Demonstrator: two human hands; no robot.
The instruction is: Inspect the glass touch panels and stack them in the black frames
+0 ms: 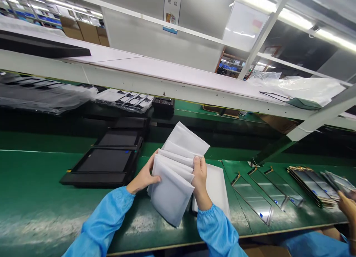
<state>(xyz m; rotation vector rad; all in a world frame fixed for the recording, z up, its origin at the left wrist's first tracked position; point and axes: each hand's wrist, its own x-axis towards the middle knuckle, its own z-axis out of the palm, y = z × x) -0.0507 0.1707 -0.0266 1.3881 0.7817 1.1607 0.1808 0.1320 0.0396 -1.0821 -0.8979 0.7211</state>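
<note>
Between my two hands is a fanned stack of several flat white foam pouches (172, 186), raised over the green bench. My left hand (144, 175) grips the stack's left edge, thumb on the front pouch. At the right edge my right hand (199, 173) pinches the pouches, its thumb near the upper ones. Whatever the pouches contain is hidden. Behind my right wrist, another white pouch pile (215, 186) lies on the bench, partly covered by my forearm. To the left of my left hand stand black trays (102, 162) with dark screens.
Glass panels with flex cables (253, 197) lie to the right, beside a stack of panels (311, 186). A co-worker's hand (347, 207) touches panels at the far right. A white shelf (155, 77) crosses above, with a slanted post (306, 123) at right. Plastic-wrapped parts (125, 99) sit beneath the shelf.
</note>
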